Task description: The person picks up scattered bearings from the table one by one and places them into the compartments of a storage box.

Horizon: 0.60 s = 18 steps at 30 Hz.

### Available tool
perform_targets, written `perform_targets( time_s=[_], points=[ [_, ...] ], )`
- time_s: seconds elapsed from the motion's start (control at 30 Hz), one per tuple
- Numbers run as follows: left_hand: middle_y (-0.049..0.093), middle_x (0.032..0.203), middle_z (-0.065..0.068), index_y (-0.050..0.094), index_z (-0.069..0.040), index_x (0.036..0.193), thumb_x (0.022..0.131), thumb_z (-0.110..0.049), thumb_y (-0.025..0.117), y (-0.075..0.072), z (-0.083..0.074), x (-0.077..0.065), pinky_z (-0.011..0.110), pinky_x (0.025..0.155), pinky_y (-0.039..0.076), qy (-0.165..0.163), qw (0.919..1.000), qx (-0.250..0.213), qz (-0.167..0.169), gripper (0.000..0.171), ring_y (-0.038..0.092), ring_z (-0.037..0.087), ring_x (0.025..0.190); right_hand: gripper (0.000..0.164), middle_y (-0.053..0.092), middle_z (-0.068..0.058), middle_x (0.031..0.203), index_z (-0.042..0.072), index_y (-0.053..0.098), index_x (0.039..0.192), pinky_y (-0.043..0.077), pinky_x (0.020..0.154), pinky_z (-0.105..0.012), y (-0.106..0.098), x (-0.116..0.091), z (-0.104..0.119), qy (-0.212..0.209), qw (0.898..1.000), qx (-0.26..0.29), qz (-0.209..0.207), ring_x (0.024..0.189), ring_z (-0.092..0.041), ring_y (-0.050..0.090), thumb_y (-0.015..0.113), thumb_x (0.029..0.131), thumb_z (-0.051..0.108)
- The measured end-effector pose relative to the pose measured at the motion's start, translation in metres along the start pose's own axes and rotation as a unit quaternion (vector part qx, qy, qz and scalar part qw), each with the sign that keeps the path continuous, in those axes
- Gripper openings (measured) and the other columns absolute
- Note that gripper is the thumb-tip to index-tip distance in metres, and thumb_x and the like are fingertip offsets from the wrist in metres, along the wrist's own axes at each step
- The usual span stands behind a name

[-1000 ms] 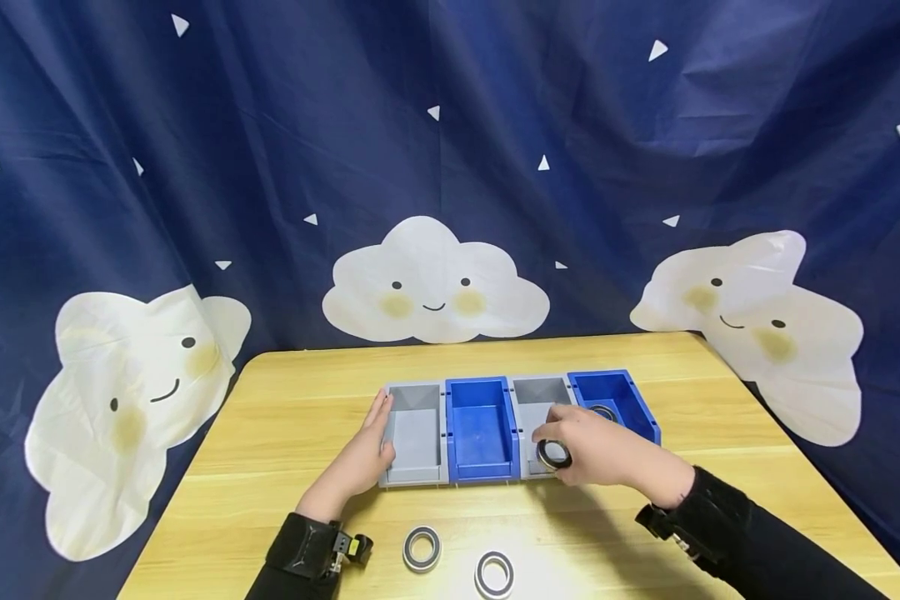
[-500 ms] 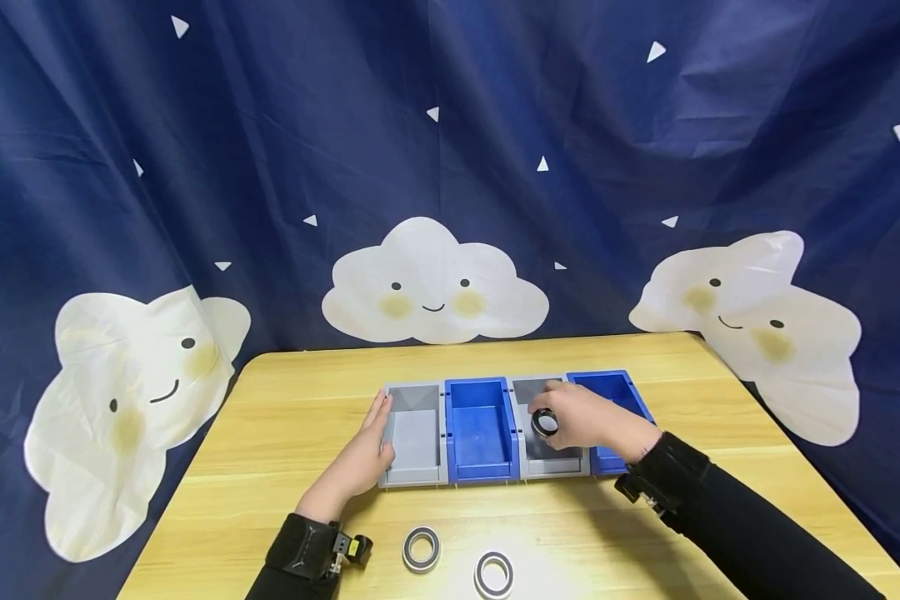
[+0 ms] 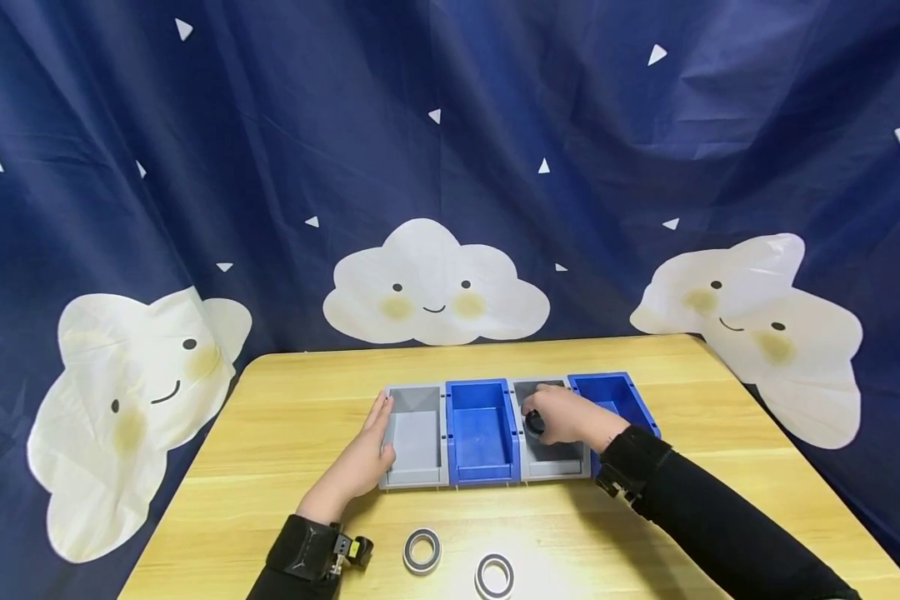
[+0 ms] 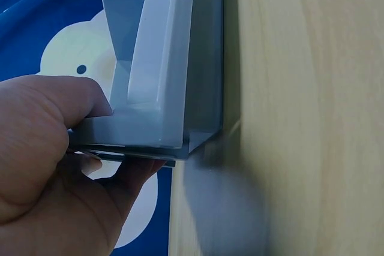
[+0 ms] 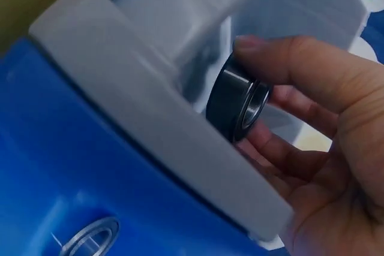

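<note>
My right hand (image 3: 562, 414) pinches a dark ball bearing (image 5: 228, 103) between thumb and fingers. The bearing stands on edge within the grey bin (image 3: 555, 469) third from the left, beside its side wall in the right wrist view. My left hand (image 3: 358, 460) grips the side wall of the leftmost grey bin (image 3: 417, 478). In the left wrist view its thumb lies over the rim, and the fingers are on the outside. Another bearing (image 5: 75, 244) lies in the rightmost blue bin (image 3: 642, 408), hidden by the right hand in the head view.
A blue bin (image 3: 483, 472) stands between the two grey ones, all joined in a row. Two more bearings lie on the wooden table (image 3: 270, 450) in front: a left one (image 3: 437, 550) and a right one (image 3: 480, 577). A dark blue curtain (image 3: 450, 183) hangs behind.
My right hand has carried the bearing from the front of the third bin further back and left into it, and the bearing has turned more edge-on. The left hand has stayed put.
</note>
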<state>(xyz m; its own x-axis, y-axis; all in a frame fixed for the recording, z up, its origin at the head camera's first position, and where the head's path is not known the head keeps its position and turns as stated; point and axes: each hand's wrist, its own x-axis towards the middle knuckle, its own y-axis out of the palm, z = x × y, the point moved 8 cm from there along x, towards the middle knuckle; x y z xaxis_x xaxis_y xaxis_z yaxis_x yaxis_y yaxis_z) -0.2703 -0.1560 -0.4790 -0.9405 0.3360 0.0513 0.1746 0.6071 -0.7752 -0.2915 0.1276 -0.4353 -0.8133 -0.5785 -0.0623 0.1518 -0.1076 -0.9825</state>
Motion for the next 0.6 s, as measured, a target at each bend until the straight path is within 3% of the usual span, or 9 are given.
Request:
perform_targets(
  time_s=[0.37,0.6],
  points=[
    [-0.007,0.168,0.007,0.009,-0.003,0.160,0.097,-0.002,0.050,0.000,-0.001,-0.001,0.043,0.109,0.042,0.002,1.0000,-0.004,0.000,0.075,0.035,0.033,0.144,0.034,0.066,-0.010,0.099,0.003,0.074,0.105,0.056,0.081,-0.041,0.014,0.009,-0.005,0.045,0.999,-0.007,0.015,0.090,-0.025,0.061,0.085,0.073,0.000],
    [-0.007,0.168,0.007,0.009,-0.003,0.160,0.098,-0.003,0.051,0.001,0.000,0.000,0.042,0.109,0.042,0.002,1.0000,0.001,-0.002,0.075,0.035,0.032,0.144,0.031,0.067,-0.011,0.095,0.002,0.073,0.101,0.055,0.081,-0.042,0.019,0.012,-0.005,0.029,0.999,-0.040,0.004,0.091,-0.028,0.062,0.084,0.071,-0.002]
  ],
)
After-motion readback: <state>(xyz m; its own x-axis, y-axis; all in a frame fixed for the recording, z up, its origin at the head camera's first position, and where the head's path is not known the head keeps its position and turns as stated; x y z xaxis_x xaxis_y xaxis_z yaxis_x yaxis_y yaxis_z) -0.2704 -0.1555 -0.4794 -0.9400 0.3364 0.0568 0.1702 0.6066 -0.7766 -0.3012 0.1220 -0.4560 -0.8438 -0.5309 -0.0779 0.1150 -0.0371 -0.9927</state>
